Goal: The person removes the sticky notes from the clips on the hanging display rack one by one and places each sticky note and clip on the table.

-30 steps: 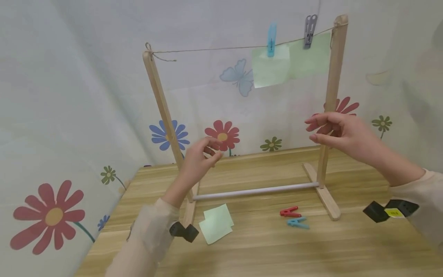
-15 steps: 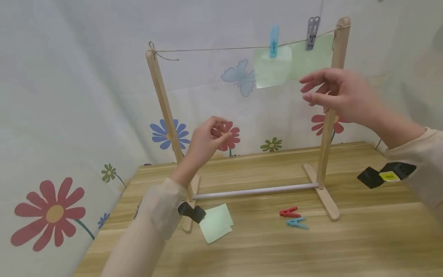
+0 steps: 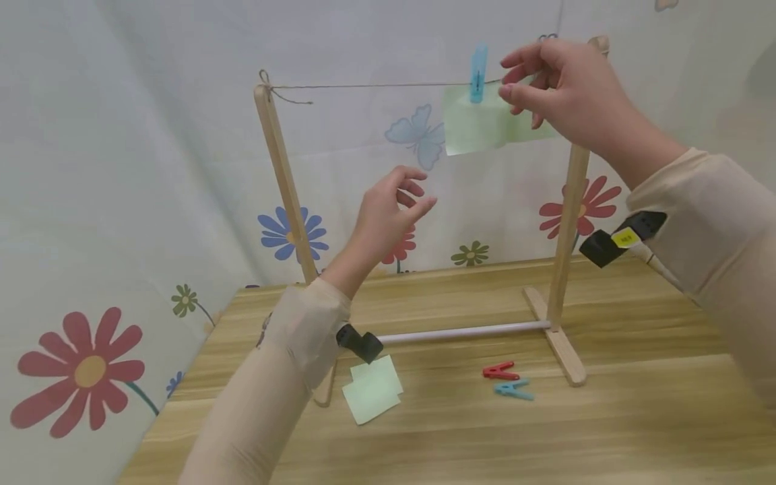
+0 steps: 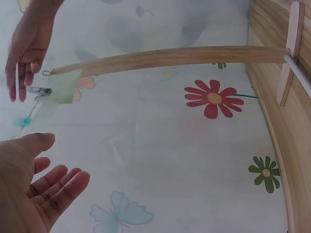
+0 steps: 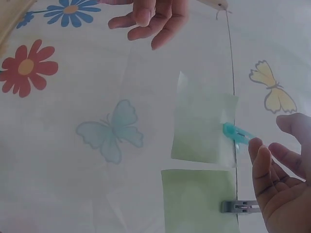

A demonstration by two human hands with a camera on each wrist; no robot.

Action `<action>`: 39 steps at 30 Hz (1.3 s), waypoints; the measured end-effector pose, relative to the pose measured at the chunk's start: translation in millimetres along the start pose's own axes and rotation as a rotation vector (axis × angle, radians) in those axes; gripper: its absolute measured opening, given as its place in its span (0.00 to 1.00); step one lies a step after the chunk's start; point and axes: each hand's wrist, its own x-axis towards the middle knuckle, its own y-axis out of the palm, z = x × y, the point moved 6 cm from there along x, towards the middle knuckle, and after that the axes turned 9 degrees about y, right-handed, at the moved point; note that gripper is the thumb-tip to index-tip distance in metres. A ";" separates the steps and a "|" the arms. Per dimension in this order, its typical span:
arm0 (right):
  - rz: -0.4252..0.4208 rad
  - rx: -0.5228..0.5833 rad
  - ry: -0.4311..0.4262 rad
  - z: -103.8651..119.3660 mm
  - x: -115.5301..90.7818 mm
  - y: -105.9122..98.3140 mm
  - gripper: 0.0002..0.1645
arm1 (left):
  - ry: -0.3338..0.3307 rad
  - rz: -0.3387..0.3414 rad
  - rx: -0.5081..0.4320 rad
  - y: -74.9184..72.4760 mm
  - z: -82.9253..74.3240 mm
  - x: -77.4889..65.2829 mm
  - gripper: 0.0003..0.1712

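Observation:
My right hand (image 3: 564, 94) is raised beside the blue clothespin (image 3: 477, 74), its fingers loosely bent and nothing held. In the head view a small gap separates fingertips and clothespin. That clothespin fixes a pale green paper (image 3: 473, 128) to the string (image 3: 364, 85). A second green paper (image 5: 199, 199) hangs beside it under a grey clothespin (image 5: 235, 207); in the head view my right hand hides most of that clothespin and part of the paper. Lower and to the left, my left hand (image 3: 391, 209) hovers in the air with relaxed fingers, holding nothing.
Wooden posts (image 3: 275, 148) carry the string, joined low down by a white rod (image 3: 461, 333). On the wooden table (image 3: 461, 444) lie overlapping green papers (image 3: 372, 394), a red clothespin (image 3: 500, 370) and a light blue clothespin (image 3: 514, 389). A flowered cloth hangs behind.
My right hand has risen from beside the right post to string height and shifted left, toward the blue clothespin. My left hand has moved up and to the right. Papers and clothespins stay put.

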 end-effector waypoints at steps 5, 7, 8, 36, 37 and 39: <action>-0.012 -0.048 0.067 6.4 16.6 3.2 0.29 | 0.016 0.001 0.009 3.6 -11.0 12.2 0.24; -0.010 -0.084 0.099 7.9 22.1 3.7 0.30 | 0.002 0.000 -0.011 4.8 -13.8 16.6 0.25; -0.005 -0.096 0.113 8.6 24.8 3.8 0.30 | -0.006 -0.004 -0.023 5.2 -15.0 19.0 0.26; 0.100 0.139 0.306 9.2 49.5 17.9 0.29 | -0.118 -0.149 -0.313 12.8 -20.6 49.4 0.16; 0.100 0.145 0.307 8.8 49.6 17.8 0.29 | -0.116 -0.151 -0.309 12.7 -20.7 49.6 0.15; 0.101 0.157 0.307 8.1 49.5 17.4 0.28 | -0.109 -0.159 -0.296 12.3 -21.1 50.1 0.14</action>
